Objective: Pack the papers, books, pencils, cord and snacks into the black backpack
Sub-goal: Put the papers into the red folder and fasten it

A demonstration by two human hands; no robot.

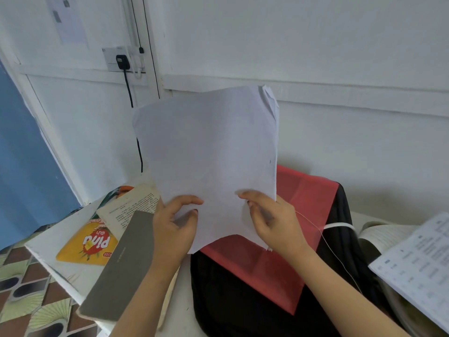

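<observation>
Above backpack (243, 300), papers (209, 152) between both hands.

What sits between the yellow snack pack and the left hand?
A grey notebook lies slantwise on the table, overlapping the edge of the yellow snack pack, its far end by the left hand. Head view shows it.

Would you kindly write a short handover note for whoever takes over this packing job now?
Left hand and right hand both grip the papers at the lower edge, upright above the black backpack.
Red folder lies on the backpack. Grey notebook, snack packet, open book lie left of it.
Done: nothing visibly packed. Left: papers in, then the rest.
</observation>
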